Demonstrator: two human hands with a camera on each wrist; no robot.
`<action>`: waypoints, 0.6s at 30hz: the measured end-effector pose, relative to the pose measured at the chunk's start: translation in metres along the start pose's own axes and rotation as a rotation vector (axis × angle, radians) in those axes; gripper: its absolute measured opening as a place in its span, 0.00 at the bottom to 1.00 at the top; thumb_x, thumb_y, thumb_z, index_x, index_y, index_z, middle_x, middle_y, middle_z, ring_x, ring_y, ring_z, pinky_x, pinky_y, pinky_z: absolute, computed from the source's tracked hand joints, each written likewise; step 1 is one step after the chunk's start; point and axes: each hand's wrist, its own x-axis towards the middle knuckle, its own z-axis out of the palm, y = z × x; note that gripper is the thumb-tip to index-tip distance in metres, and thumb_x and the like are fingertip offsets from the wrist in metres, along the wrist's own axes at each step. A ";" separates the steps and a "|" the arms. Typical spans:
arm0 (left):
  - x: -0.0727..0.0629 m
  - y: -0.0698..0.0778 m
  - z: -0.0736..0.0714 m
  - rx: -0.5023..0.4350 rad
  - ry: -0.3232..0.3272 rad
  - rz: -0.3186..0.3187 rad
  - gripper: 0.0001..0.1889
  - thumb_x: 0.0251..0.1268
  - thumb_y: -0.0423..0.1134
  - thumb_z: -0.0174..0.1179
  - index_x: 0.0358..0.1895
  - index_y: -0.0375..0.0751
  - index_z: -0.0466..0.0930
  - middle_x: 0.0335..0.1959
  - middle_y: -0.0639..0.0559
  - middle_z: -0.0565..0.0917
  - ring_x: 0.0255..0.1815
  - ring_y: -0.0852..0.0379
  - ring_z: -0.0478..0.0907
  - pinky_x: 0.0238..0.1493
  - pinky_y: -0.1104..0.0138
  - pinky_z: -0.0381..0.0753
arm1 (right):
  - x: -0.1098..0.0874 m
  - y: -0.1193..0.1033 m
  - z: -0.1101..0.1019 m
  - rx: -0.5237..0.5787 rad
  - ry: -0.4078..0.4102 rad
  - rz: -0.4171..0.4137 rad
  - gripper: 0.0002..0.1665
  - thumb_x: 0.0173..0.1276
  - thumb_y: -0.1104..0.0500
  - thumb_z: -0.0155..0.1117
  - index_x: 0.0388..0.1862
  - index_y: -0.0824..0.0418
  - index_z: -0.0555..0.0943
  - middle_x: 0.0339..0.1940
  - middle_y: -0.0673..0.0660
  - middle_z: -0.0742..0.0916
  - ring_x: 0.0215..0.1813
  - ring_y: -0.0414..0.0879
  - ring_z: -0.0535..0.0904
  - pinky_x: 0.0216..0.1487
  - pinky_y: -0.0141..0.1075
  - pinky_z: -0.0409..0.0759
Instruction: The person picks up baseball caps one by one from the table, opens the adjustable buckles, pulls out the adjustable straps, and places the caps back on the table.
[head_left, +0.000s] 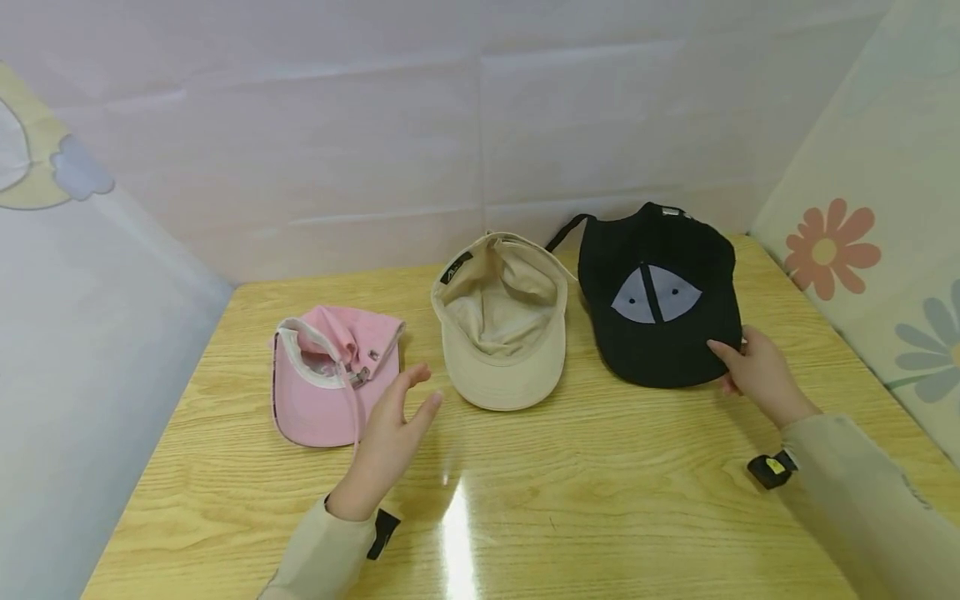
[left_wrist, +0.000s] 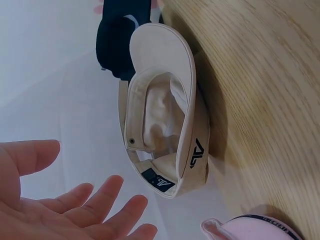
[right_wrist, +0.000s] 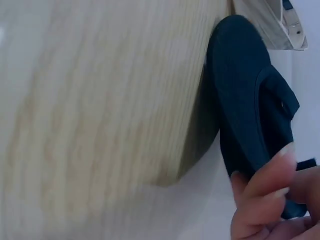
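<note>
Three caps lie in a row on the wooden table [head_left: 525, 500], their insides facing up. My right hand [head_left: 761, 375] pinches the brim edge of the black cap [head_left: 660, 354] at the right, thumb on top. In the right wrist view, fingers [right_wrist: 265, 195] bend around that cap's edge. The beige cap [head_left: 506, 383] sits in the middle, a dark label inside its band. My left hand [head_left: 390, 442] hovers with spread fingers between it and the pink cap [head_left: 315, 417], holding nothing; the left wrist view shows its palm. A pink strap hangs over the pink cap's brim.
A pale wall sheet [head_left: 375, 150] rises behind the table's back edge. At the right stands a panel with printed flowers [head_left: 825, 250], and at the left another pale panel [head_left: 112, 333]. The black cap's loose strap [head_left: 566, 232] reaches toward the beige cap.
</note>
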 end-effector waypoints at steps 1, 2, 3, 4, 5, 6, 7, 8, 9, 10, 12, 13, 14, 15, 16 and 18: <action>0.000 0.000 0.000 0.009 -0.002 -0.002 0.26 0.72 0.39 0.56 0.67 0.28 0.65 0.64 0.36 0.72 0.69 0.39 0.63 0.68 0.45 0.59 | 0.001 0.001 -0.001 -0.015 -0.003 -0.002 0.32 0.79 0.51 0.45 0.57 0.82 0.58 0.19 0.56 0.79 0.17 0.47 0.76 0.21 0.36 0.72; 0.000 0.000 0.000 0.016 -0.005 -0.007 0.26 0.73 0.40 0.56 0.67 0.29 0.64 0.65 0.36 0.71 0.69 0.39 0.63 0.68 0.45 0.59 | 0.002 0.001 -0.003 -0.037 -0.003 -0.004 0.35 0.79 0.50 0.45 0.61 0.83 0.55 0.20 0.58 0.79 0.18 0.48 0.77 0.22 0.36 0.73; 0.000 0.001 -0.001 0.024 -0.008 -0.013 0.27 0.73 0.40 0.55 0.68 0.29 0.64 0.65 0.37 0.71 0.69 0.39 0.62 0.68 0.45 0.58 | 0.002 0.002 -0.004 -0.058 -0.003 -0.001 0.38 0.79 0.49 0.46 0.64 0.84 0.52 0.23 0.61 0.80 0.20 0.50 0.78 0.24 0.37 0.73; 0.001 0.001 -0.001 0.033 -0.011 -0.018 0.27 0.73 0.40 0.55 0.68 0.29 0.63 0.66 0.37 0.70 0.69 0.39 0.62 0.68 0.46 0.58 | 0.002 0.002 -0.005 -0.082 0.000 0.005 0.42 0.78 0.48 0.46 0.66 0.85 0.49 0.27 0.66 0.80 0.23 0.53 0.79 0.26 0.40 0.74; 0.001 0.001 -0.001 0.043 -0.015 -0.023 0.27 0.73 0.41 0.55 0.68 0.29 0.63 0.66 0.37 0.70 0.70 0.39 0.62 0.68 0.46 0.58 | 0.001 0.001 -0.006 -0.112 0.003 0.016 0.44 0.78 0.47 0.46 0.67 0.86 0.46 0.32 0.71 0.80 0.28 0.58 0.80 0.30 0.43 0.76; 0.001 0.001 -0.001 0.054 -0.019 -0.026 0.28 0.73 0.41 0.55 0.69 0.30 0.63 0.66 0.37 0.69 0.70 0.39 0.61 0.68 0.46 0.58 | 0.001 0.000 -0.007 -0.139 0.006 0.027 0.46 0.78 0.46 0.46 0.68 0.86 0.44 0.38 0.77 0.78 0.33 0.64 0.80 0.33 0.48 0.76; 0.001 0.001 -0.002 0.061 -0.024 -0.031 0.28 0.73 0.42 0.55 0.69 0.30 0.62 0.67 0.37 0.69 0.70 0.40 0.61 0.68 0.46 0.58 | 0.000 -0.001 -0.007 -0.160 0.016 0.036 0.48 0.78 0.45 0.46 0.69 0.86 0.42 0.44 0.81 0.75 0.39 0.69 0.78 0.37 0.53 0.76; 0.001 0.001 -0.002 0.067 -0.029 -0.036 0.28 0.73 0.42 0.55 0.70 0.31 0.61 0.67 0.37 0.68 0.70 0.40 0.61 0.68 0.46 0.58 | -0.001 -0.003 -0.007 -0.174 0.029 0.041 0.49 0.77 0.45 0.46 0.69 0.85 0.41 0.49 0.84 0.72 0.45 0.72 0.75 0.41 0.59 0.75; 0.002 0.000 -0.002 0.076 -0.031 -0.035 0.29 0.73 0.42 0.55 0.70 0.31 0.61 0.68 0.37 0.68 0.70 0.40 0.60 0.68 0.46 0.58 | -0.002 -0.005 -0.007 -0.188 0.042 0.041 0.50 0.77 0.44 0.46 0.69 0.85 0.40 0.54 0.87 0.68 0.50 0.76 0.71 0.46 0.63 0.72; 0.002 0.000 -0.002 0.084 -0.033 -0.034 0.29 0.73 0.43 0.55 0.70 0.31 0.61 0.68 0.37 0.68 0.70 0.40 0.60 0.68 0.46 0.59 | -0.003 -0.007 -0.007 -0.204 0.056 0.033 0.50 0.77 0.44 0.46 0.70 0.85 0.40 0.58 0.88 0.64 0.55 0.78 0.67 0.51 0.66 0.69; 0.003 0.000 -0.002 0.098 -0.036 -0.031 0.29 0.73 0.43 0.55 0.70 0.31 0.60 0.68 0.37 0.67 0.70 0.40 0.60 0.68 0.46 0.59 | -0.006 -0.014 -0.005 -0.251 0.096 -0.007 0.50 0.76 0.44 0.49 0.70 0.85 0.42 0.61 0.88 0.61 0.60 0.81 0.61 0.57 0.69 0.62; 0.003 0.000 -0.002 0.103 -0.037 -0.030 0.30 0.73 0.43 0.55 0.71 0.31 0.60 0.68 0.37 0.67 0.70 0.40 0.60 0.68 0.46 0.59 | -0.007 -0.017 -0.004 -0.273 0.120 -0.039 0.50 0.76 0.45 0.50 0.70 0.85 0.44 0.62 0.87 0.60 0.61 0.81 0.59 0.59 0.69 0.60; 0.003 0.000 -0.002 0.110 -0.037 -0.026 0.30 0.73 0.43 0.55 0.70 0.31 0.60 0.68 0.37 0.67 0.70 0.40 0.60 0.68 0.46 0.59 | -0.008 -0.021 -0.003 -0.295 0.143 -0.074 0.49 0.75 0.46 0.51 0.69 0.85 0.46 0.63 0.87 0.60 0.62 0.81 0.58 0.61 0.69 0.57; 0.003 0.000 -0.003 0.117 -0.036 -0.019 0.30 0.73 0.43 0.56 0.70 0.30 0.60 0.68 0.36 0.67 0.70 0.40 0.60 0.68 0.46 0.59 | -0.010 -0.025 -0.001 -0.315 0.165 -0.110 0.48 0.75 0.47 0.53 0.69 0.85 0.48 0.64 0.87 0.60 0.63 0.81 0.57 0.62 0.68 0.55; 0.004 0.001 -0.003 0.124 -0.035 -0.010 0.31 0.72 0.43 0.56 0.70 0.30 0.60 0.68 0.36 0.67 0.70 0.39 0.60 0.68 0.46 0.59 | -0.011 -0.029 0.001 -0.332 0.185 -0.153 0.47 0.75 0.48 0.54 0.69 0.85 0.49 0.64 0.87 0.61 0.64 0.81 0.56 0.64 0.68 0.53; 0.004 0.001 -0.003 0.143 -0.028 0.018 0.31 0.72 0.43 0.57 0.70 0.29 0.60 0.69 0.35 0.66 0.70 0.39 0.60 0.69 0.46 0.58 | -0.014 -0.039 0.005 -0.360 0.218 -0.248 0.46 0.74 0.48 0.56 0.68 0.85 0.53 0.64 0.85 0.62 0.65 0.79 0.56 0.65 0.67 0.52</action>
